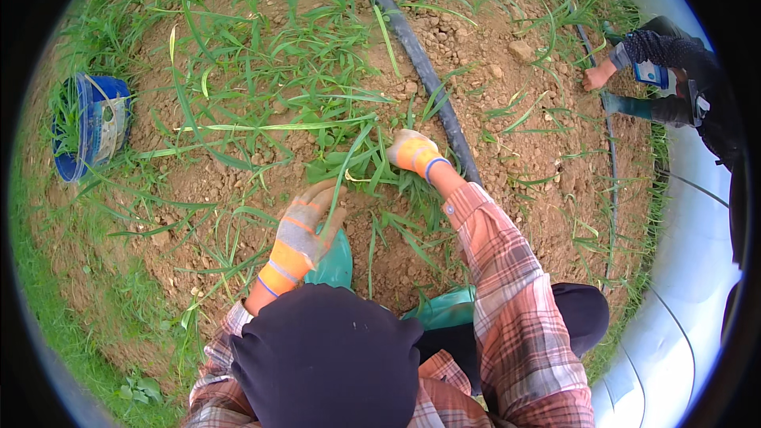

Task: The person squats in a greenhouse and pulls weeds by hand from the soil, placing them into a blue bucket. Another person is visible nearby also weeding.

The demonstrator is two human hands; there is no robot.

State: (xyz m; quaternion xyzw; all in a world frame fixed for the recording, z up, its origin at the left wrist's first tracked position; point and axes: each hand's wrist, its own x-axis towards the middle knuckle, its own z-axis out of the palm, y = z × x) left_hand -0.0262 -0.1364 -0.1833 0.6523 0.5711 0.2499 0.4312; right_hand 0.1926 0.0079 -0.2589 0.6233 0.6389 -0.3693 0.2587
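Observation:
My left hand (306, 226), in a grey and orange work glove, is just above the toe of a green rubber boot (334, 261). Its fingers are extended, the thumb stands apart, and nothing shows in its grasp. My right hand (413, 153), in a matching glove, is curled around a clump of green weeds (380, 166); its fingertips are partly hidden by leaves. More grassy leaves hang below that wrist. Long garlic-like leaves (285, 126) lie across the brown soil (362, 226) in front of me.
A black irrigation hose (428, 71) runs just right of my right hand. At left, a blue plastic bucket (110, 122) lies on its side with greenery in its mouth. A crouching co-worker (672, 77) is at far right, beside another hose (612, 172) and plastic sheeting (695, 238).

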